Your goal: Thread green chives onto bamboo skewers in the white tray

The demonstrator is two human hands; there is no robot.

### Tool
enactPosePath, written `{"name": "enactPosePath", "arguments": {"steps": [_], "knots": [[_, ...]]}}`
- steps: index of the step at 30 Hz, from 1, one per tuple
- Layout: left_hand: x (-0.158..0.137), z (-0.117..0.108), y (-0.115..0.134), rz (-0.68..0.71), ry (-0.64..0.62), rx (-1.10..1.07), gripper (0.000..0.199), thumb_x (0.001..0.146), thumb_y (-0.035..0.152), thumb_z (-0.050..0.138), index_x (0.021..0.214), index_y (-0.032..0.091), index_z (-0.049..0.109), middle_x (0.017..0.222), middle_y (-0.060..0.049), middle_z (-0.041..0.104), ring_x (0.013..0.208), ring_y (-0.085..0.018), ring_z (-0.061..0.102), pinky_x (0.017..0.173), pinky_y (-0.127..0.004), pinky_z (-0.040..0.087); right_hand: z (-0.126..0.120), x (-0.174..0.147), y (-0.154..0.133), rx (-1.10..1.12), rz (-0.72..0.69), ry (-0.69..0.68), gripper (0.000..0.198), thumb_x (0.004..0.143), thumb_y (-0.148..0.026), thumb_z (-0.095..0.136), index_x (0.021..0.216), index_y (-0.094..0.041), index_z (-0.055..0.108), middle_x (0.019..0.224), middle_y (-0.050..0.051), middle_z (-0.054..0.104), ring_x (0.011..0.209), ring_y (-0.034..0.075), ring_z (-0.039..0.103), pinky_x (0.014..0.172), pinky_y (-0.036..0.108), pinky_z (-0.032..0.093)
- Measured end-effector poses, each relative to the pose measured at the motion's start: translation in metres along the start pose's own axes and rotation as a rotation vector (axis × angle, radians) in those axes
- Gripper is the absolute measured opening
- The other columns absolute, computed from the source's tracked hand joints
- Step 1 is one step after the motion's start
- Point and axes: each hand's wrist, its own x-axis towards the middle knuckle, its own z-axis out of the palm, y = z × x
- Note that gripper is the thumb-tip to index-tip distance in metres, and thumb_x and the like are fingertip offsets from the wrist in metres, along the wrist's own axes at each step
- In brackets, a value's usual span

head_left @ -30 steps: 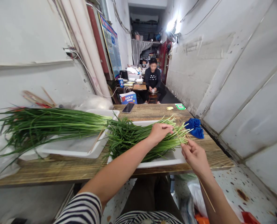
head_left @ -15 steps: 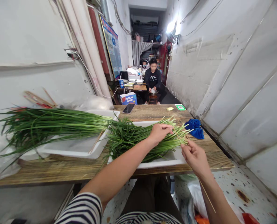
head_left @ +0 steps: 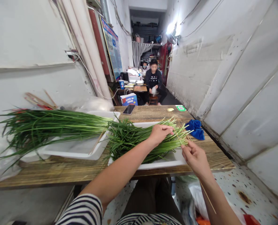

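Observation:
Over a pile of green chives [head_left: 139, 137] in a white tray [head_left: 150, 166], my left hand [head_left: 159, 133] is closed in a pinch at the pale stem ends, seemingly on a chive stem. Close to its right, my right hand [head_left: 195, 156] pinches a thin bamboo skewer [head_left: 208, 197]. The skewer runs from under my right wrist up through the fingers, and its far end reaches my left fingertips. The exact contact at the left fingertips is too small to make out. More thin sticks lie by the stem ends.
A second pile of chives [head_left: 59, 125] lies across another white tray [head_left: 78, 153] on the left. A phone [head_left: 129, 109], a green code card [head_left: 180, 107] and a blue cloth [head_left: 195, 129] are on the wooden table [head_left: 59, 175]. A person [head_left: 154, 78] sits beyond with a bowl.
My hands, the skewer and the chives stay almost in place. In the background, the seated person's hand has lifted something whitish above the bowl.

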Motion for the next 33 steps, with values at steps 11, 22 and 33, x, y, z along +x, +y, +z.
{"name": "enactPosePath", "arguments": {"steps": [11,22,33], "knots": [[0.003,0.002,-0.009,0.037,0.008,-0.018,0.014,0.073,0.019,0.062,0.077,0.013,0.074,0.084,-0.006,0.074,0.088,-0.017,0.067,0.087,-0.027,0.049,0.002,-0.001,-0.002,0.005,-0.013,-0.008,0.027,0.082,-0.044,0.058,0.087,-0.018,0.051,0.045,-0.011,0.03,0.037,0.007,0.025,0.038,0.02,0.016],[-0.003,0.003,-0.008,0.064,-0.089,0.065,0.014,0.074,0.018,0.063,0.079,0.013,0.075,0.091,-0.008,0.074,0.088,-0.018,0.068,0.084,-0.028,0.051,0.003,0.0,0.002,0.024,-0.024,0.017,0.024,0.084,-0.04,0.057,0.088,-0.018,0.05,0.045,-0.011,0.031,0.039,0.007,0.025,0.038,0.02,0.017],[-0.004,-0.007,-0.003,0.227,-0.18,0.445,0.025,0.083,0.016,0.052,0.098,0.015,0.072,0.102,-0.005,0.072,0.095,-0.016,0.065,0.088,-0.025,0.048,0.005,-0.007,0.0,-0.008,-0.009,0.097,0.042,0.085,-0.04,0.056,0.114,-0.01,0.054,0.045,-0.01,0.035,0.041,0.007,0.026,0.04,0.02,0.019]]}}
